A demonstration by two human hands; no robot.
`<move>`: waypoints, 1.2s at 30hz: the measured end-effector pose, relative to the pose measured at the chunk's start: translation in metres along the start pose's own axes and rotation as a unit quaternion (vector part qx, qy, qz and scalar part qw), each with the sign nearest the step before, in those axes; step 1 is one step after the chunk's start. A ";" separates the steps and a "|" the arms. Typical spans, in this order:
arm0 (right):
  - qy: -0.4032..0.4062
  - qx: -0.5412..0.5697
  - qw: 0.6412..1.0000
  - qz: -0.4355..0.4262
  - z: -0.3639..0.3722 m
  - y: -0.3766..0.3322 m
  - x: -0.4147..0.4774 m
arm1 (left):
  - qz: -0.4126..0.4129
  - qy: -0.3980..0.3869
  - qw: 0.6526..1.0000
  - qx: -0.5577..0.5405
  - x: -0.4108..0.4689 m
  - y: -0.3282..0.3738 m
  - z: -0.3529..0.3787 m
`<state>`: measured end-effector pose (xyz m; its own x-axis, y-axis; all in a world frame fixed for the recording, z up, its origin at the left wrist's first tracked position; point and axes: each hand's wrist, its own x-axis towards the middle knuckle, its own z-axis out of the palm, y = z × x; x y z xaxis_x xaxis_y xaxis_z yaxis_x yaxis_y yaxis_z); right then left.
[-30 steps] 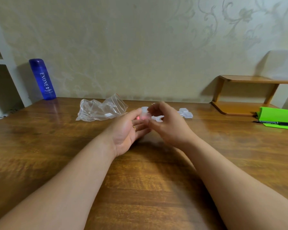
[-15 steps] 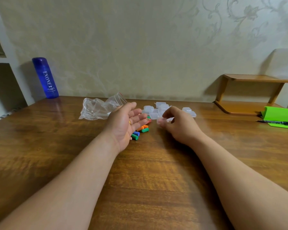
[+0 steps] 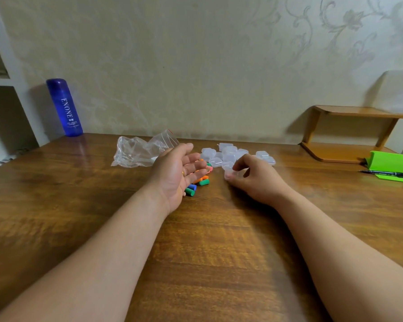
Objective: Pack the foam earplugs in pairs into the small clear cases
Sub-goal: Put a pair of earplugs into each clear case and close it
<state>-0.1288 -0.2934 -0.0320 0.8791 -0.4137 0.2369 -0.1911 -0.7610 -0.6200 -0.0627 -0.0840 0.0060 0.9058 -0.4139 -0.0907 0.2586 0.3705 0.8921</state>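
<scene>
Several foam earplugs [image 3: 199, 182], green, blue, orange and pink, lie in a small heap on the wooden table [image 3: 219, 252]. My left hand [image 3: 179, 169] hovers over them with palm up and fingers straight, hiding part of the heap. Behind them sits a cluster of several small clear cases [image 3: 233, 153]. My right hand [image 3: 254, 176] rests low at the front of that cluster, and its thumb and curled fingers pinch one small clear case [image 3: 228, 173]. What is inside that case cannot be made out.
A crumpled clear plastic bag [image 3: 137, 152] lies left of the cases. A blue bottle [image 3: 64, 108] stands at the back left by the wall. At the right are a low wooden shelf [image 3: 349, 133], a green holder [image 3: 392, 162] and a pen [image 3: 389, 174].
A second ago both hands met around one clear case. They have parted: my left hand opened over the earplugs, and my right hand carried the case down to the table.
</scene>
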 end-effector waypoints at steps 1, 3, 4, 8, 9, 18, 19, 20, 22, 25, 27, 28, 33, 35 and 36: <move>0.004 0.013 1.000 0.007 0.000 0.001 0.001 | 0.001 -0.001 1.000 -0.001 0.000 0.000 0.000; 0.023 0.027 0.999 0.013 -0.001 0.004 0.004 | 0.003 -0.003 1.000 -0.002 0.002 -0.001 0.000; 0.032 0.022 0.999 0.007 -0.001 0.005 0.005 | 0.004 -0.004 1.000 0.000 0.002 -0.001 -0.001; 0.037 -0.047 0.998 -0.030 0.004 -0.001 0.009 | 0.008 -0.006 1.000 0.011 0.003 -0.002 -0.001; 0.031 -0.077 0.996 -0.036 0.007 -0.006 0.009 | 0.008 -0.007 1.000 0.012 0.003 -0.002 -0.001; -0.017 -0.241 0.970 0.012 0.015 -0.027 0.005 | 0.013 -0.006 1.000 0.014 0.003 -0.003 -0.001; -0.020 -0.243 0.970 0.014 0.015 -0.028 0.004 | 0.013 -0.006 1.000 0.012 0.003 -0.003 -0.001; -0.026 -0.246 0.969 0.015 0.014 -0.028 0.004 | 0.013 -0.005 1.000 0.011 0.003 -0.003 -0.001; -0.036 -0.252 0.967 0.013 0.014 -0.029 0.003 | 0.014 -0.006 1.000 0.012 0.003 -0.003 -0.001; -0.034 -0.251 0.967 0.007 0.014 -0.029 0.002 | 0.016 -0.008 1.000 0.014 0.003 -0.003 -0.001; -0.025 -0.238 0.971 0.007 0.013 -0.028 0.003 | 0.019 -0.007 1.000 0.013 0.004 -0.003 -0.001; -0.018 -0.228 0.973 0.006 0.013 -0.027 0.003 | 0.020 -0.007 1.000 0.015 0.004 -0.003 -0.001; 0.004 -0.182 0.983 -0.004 0.014 -0.023 0.004 | 0.016 -0.002 1.000 0.020 0.005 -0.003 -0.002; 0.061 -0.098 0.993 -0.021 0.012 -0.024 0.004 | 0.016 -0.003 0.999 0.029 0.004 -0.002 -0.003; 0.096 -0.038 0.994 -0.037 0.009 -0.028 0.003 | 0.021 -0.001 0.999 0.042 0.004 -0.002 -0.003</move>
<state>-0.1172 -0.2688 -0.0214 0.7938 -0.4379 0.4221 -0.1680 -0.8249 -0.5398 -0.0581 -0.0839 0.0022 0.9142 -0.4019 -0.0521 0.1920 0.3162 0.9291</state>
